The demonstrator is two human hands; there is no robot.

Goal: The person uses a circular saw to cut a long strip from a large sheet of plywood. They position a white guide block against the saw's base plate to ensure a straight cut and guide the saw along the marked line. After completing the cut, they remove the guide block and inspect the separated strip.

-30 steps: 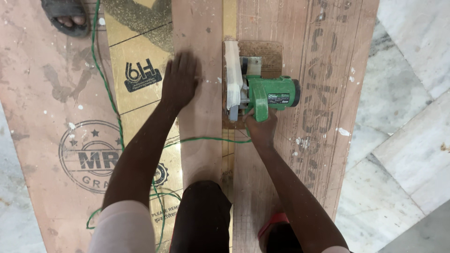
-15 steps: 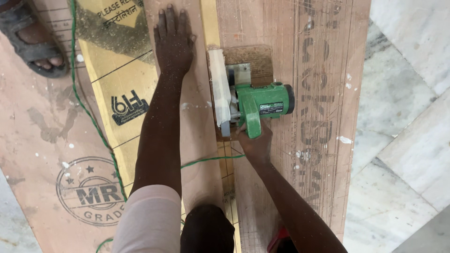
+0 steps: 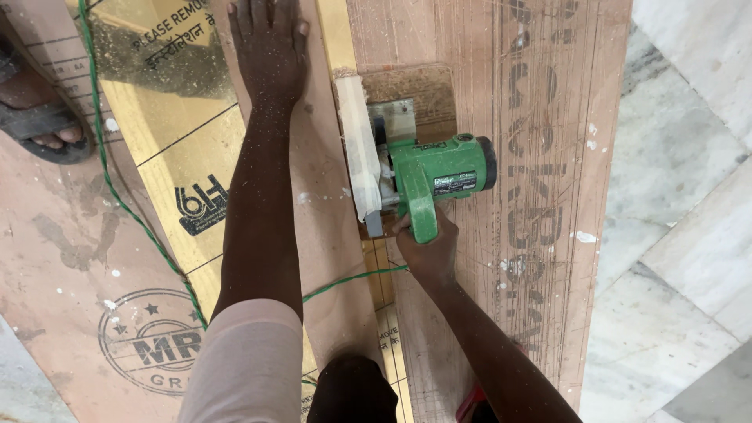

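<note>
My right hand (image 3: 427,254) grips the handle of a green circular saw (image 3: 427,176). The saw stands on a brown plywood sheet (image 3: 540,157), its blade guard wrapped in pale tape. Its small wooden base plate (image 3: 411,90) lies flat ahead of the motor. My left hand (image 3: 268,47) presses flat, fingers spread, on a narrow plywood strip (image 3: 329,258) left of the saw. A thin cut line runs between the strip and the wide sheet. Sawdust speckles my left forearm.
A green power cord (image 3: 133,211) snakes across the boards to the saw. A gold-coloured laminate sheet (image 3: 180,157) lies under the strip at left. Another person's sandalled foot (image 3: 39,117) stands at the left edge. Marble floor (image 3: 681,235) lies to the right.
The saw has moved forward along the cut with my right hand. My left hand has slid further up the strip, ahead of the saw.
</note>
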